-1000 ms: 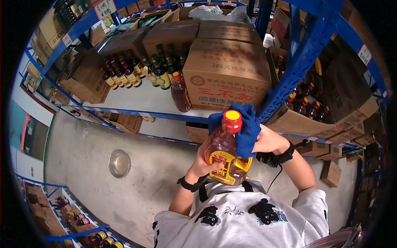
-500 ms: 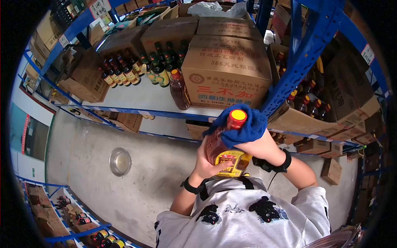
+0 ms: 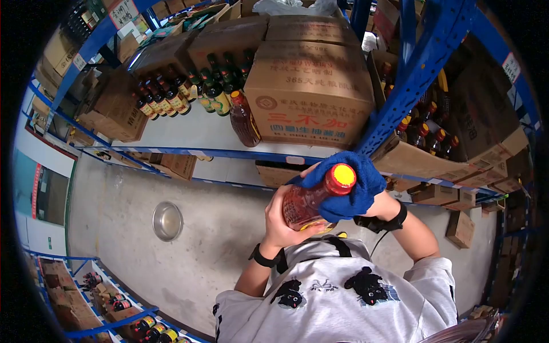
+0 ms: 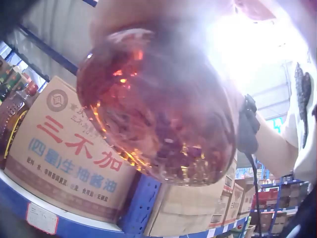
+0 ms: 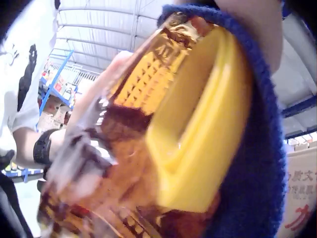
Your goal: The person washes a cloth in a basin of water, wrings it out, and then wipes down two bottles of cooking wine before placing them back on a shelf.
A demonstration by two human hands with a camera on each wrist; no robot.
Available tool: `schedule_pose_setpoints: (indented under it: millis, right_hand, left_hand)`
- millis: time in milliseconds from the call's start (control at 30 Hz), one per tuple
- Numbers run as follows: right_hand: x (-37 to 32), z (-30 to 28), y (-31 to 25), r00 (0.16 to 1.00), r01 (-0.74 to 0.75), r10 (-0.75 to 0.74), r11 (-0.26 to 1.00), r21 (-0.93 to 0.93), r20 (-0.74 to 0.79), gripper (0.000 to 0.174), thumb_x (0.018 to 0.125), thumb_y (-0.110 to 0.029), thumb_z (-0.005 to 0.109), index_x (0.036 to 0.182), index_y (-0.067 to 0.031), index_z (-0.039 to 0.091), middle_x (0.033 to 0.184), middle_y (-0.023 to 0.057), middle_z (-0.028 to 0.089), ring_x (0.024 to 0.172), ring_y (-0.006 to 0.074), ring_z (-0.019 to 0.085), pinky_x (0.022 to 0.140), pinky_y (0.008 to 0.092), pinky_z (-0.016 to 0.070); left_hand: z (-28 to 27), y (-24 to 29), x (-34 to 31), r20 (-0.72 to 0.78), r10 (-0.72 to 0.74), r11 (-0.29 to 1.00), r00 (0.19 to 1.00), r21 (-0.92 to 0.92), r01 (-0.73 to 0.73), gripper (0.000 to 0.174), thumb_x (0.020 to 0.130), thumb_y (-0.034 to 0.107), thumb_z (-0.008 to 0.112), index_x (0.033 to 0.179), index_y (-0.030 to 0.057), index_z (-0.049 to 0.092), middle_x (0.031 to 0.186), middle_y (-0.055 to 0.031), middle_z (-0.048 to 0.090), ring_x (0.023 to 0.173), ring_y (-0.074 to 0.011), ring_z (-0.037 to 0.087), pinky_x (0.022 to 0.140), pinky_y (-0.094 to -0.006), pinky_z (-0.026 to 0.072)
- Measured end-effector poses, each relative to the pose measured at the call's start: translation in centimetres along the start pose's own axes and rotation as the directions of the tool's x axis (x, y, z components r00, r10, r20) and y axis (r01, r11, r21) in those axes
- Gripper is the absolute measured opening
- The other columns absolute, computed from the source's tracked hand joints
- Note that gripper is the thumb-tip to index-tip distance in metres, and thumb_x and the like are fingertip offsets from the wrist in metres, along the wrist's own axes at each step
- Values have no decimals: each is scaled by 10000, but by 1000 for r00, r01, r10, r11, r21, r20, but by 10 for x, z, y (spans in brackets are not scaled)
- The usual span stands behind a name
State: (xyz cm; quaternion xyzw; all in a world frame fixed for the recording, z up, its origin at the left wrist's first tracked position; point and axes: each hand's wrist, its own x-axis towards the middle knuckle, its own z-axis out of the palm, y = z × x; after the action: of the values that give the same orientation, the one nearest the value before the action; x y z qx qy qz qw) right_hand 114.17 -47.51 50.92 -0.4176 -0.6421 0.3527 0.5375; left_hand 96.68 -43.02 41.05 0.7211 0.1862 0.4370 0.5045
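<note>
A dark reddish bottle with a yellow-topped red cap [image 3: 343, 176] is held tilted in front of the person's chest. Curled around its lower body is the left hand [image 3: 281, 220]. The right hand [image 3: 374, 207] holds a blue cloth [image 3: 360, 197] against the bottle's neck and upper side. In the right wrist view the bottle's yellow handle [image 5: 213, 129] lies beside the cloth [image 5: 260, 163]. The left wrist view has the bottle's base [image 4: 163, 124] close up. Part of the right hand is covered by the cloth.
A similar bottle [image 3: 245, 121] stands on the shelf beside a large carton [image 3: 311, 100]. Several sauce bottles [image 3: 214, 94] stand farther left. A blue upright post [image 3: 417, 80] rises right of the carton. A metal bowl [image 3: 167, 221] sits on the floor.
The bottle has tipped so its cap faces the head camera more and its label is mostly out of sight. The cloth and right hand have shifted around the neck, slightly rightward.
</note>
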Motion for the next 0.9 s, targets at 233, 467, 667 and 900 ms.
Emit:
schedule_pose_setpoints:
  millis: [233, 467, 667, 900]
  right_hand:
    - [10, -17, 5, 880, -176, -139, 793, 583, 455, 382, 618, -165, 764, 899, -28, 545, 892, 108, 584, 1032, 272, 497, 906, 431, 363]
    - [-1, -5, -12, 959, -13, -88, 936, 352, 270, 451, 732, -122, 676, 1099, -46, 426, 1069, 154, 514, 1043, 276, 490, 910, 393, 369]
    - [-2, -3, -19, 959, 284, -265, 890, -356, 102, 473, 706, -98, 642, 1155, -101, 491, 1145, 147, 468, 944, 303, 545, 803, 355, 457]
    - [-6, 21, -8, 987, 44, -46, 999, -13, -154, 686, 740, -147, 646, 1307, -45, 275, 1243, 186, 392, 1060, 318, 490, 893, 335, 388]
  left_hand:
    - [-7, 6, 10, 152, 78, 996, 985, -52, -71, 874, 472, 320, 841, 1133, -73, 426, 1031, -178, 541, 943, -235, 556, 822, -318, 423]
    - [1, 0, 2, 154, -107, 840, 982, -515, 172, 841, 528, 232, 819, 1181, -59, 377, 1099, -96, 490, 1015, -148, 472, 901, -274, 353]
    - [-3, 12, 7, -21, -14, 959, 1000, -282, 8, 727, 523, 184, 815, 1091, -54, 428, 1002, -112, 543, 921, -165, 534, 823, -287, 417]
    - [0, -2, 0, -48, -115, 919, 992, -385, 88, 718, 587, 131, 772, 1161, -52, 382, 1073, -128, 523, 977, -176, 521, 861, -298, 405]
